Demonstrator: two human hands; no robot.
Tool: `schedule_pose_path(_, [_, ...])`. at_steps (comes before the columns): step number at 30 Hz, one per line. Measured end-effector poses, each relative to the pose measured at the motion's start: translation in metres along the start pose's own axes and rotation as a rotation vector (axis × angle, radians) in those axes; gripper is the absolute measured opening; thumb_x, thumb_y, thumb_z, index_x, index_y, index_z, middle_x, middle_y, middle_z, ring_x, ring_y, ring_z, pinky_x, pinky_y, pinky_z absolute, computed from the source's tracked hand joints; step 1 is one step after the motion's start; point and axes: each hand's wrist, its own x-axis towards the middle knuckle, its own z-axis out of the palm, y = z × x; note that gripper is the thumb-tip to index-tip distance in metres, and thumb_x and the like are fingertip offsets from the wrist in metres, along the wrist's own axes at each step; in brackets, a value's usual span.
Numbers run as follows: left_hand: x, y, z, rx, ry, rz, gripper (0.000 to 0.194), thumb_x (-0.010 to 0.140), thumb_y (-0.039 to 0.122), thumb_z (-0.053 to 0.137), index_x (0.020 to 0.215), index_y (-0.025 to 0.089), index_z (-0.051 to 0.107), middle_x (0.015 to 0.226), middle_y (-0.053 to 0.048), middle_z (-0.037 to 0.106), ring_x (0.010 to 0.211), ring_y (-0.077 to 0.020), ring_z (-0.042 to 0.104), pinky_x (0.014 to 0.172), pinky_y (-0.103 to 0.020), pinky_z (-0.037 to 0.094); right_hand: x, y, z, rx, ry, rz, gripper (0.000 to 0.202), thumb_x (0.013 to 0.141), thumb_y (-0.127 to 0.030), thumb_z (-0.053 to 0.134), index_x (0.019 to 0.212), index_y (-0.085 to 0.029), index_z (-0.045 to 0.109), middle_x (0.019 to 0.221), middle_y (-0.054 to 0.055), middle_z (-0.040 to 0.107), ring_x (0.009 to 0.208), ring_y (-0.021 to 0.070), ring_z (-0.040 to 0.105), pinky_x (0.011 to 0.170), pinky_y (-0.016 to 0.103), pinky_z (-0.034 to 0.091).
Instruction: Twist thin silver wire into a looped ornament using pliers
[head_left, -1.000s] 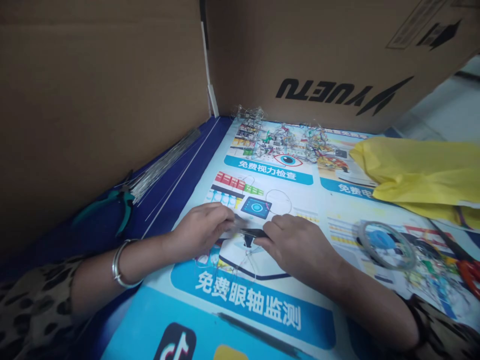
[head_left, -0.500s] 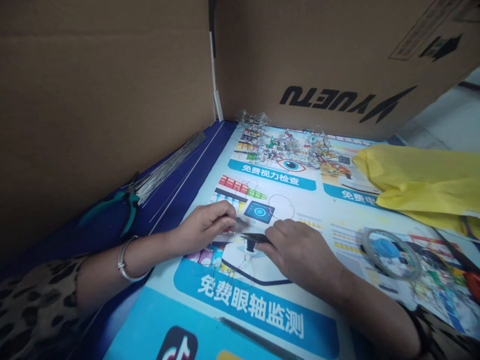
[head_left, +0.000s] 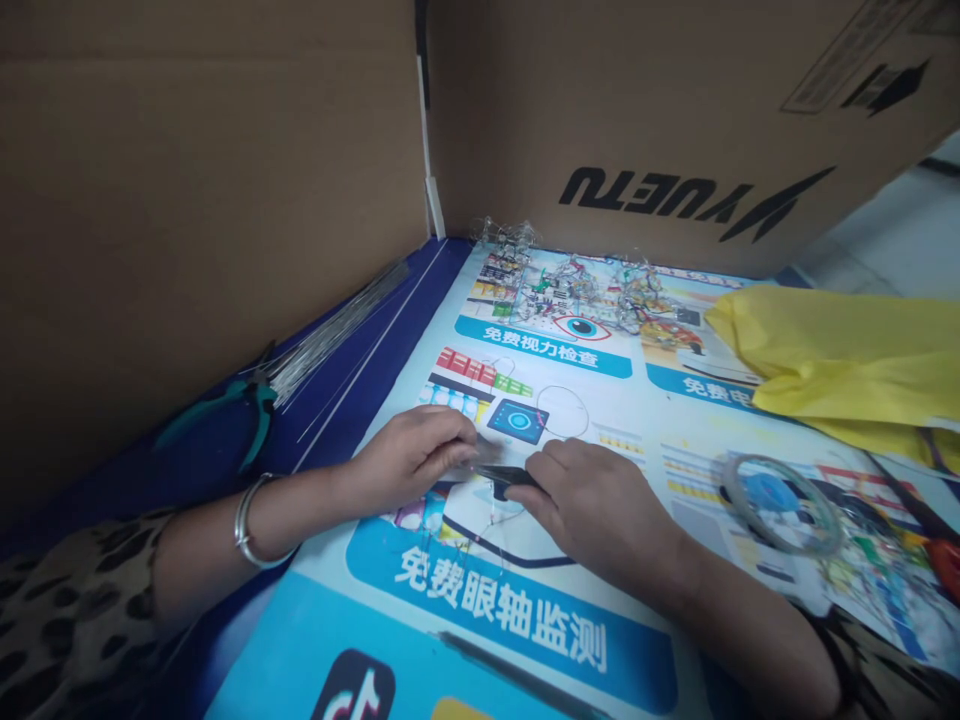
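Note:
Over the printed poster, my left hand (head_left: 420, 455) is closed in a pinch on a thin wire that barely shows at its fingertips. My right hand (head_left: 600, 500) is wrapped round dark, pointed pliers (head_left: 501, 474); their handles are hidden in the palm. The jaws point left and reach the fingertips of my left hand, where the small contact spot is blurred. Just beyond the hands a fine wire loop (head_left: 564, 388) curves above the poster. Several thin wire ends (head_left: 469, 545) show below the hands.
Teal-handled cutters (head_left: 259, 400) lie left beside a bundle of straight wires (head_left: 330, 335). Tangled wire pieces (head_left: 577, 285) sit at the back. A yellow cloth (head_left: 840, 350), a clear ring (head_left: 780, 505) and red-handled scissors (head_left: 941, 560) lie right. Cardboard walls (head_left: 225, 180) stand behind and left.
Both hands stay nearly in place, the pliers' tip still at my left fingertips. The wire ends below them have shifted slightly.

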Motion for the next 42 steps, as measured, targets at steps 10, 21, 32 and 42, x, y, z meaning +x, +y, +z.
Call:
schedule_pose_path(10, [-0.005,-0.003,0.003,0.138,-0.034,0.107,0.011,0.088,0.017,0.045,0.082,0.015,0.053,0.071,-0.002,0.058,0.067,-0.0119,0.05,0.064,-0.023,0.04,0.002,0.001,0.003,-0.035,0.031,-0.047,0.029,0.087,-0.04,0.047,0.071,-0.018,0.057,0.067,0.002,0.06,0.063,0.015,0.053,0.056,0.027,0.028])
schedule_pose_path(21, [-0.004,-0.002,0.002,0.168,-0.074,0.092,0.014,0.089,0.019,0.043,0.082,0.015,0.054,0.074,-0.002,0.059,0.069,-0.0123,0.051,0.065,-0.024,0.04,0.002,0.002,0.005,-0.052,0.028,-0.063,0.028,0.087,-0.039,0.048,0.072,-0.018,0.057,0.067,0.003,0.06,0.063,0.0146,0.054,0.055,0.026,0.027])
schedule_pose_path(32, [-0.002,-0.001,0.0,0.085,-0.083,0.149,0.02,0.091,0.025,0.041,0.087,0.017,0.059,0.073,-0.003,0.062,0.071,-0.0128,0.054,0.068,-0.026,0.041,0.001,0.003,0.005,-0.048,0.024,-0.082,0.029,0.087,-0.041,0.046,0.074,-0.017,0.057,0.07,0.003,0.059,0.066,0.015,0.051,0.058,0.027,0.028])
schedule_pose_path(42, [0.0,0.001,-0.003,0.04,-0.103,0.256,0.028,0.092,0.027,0.038,0.078,0.017,0.06,0.076,-0.005,0.066,0.071,-0.0144,0.055,0.069,-0.029,0.041,0.001,0.012,0.013,-0.064,0.062,-0.225,0.033,0.087,-0.045,0.044,0.072,-0.018,0.053,0.069,0.002,0.056,0.067,0.0163,0.048,0.06,0.028,0.028])
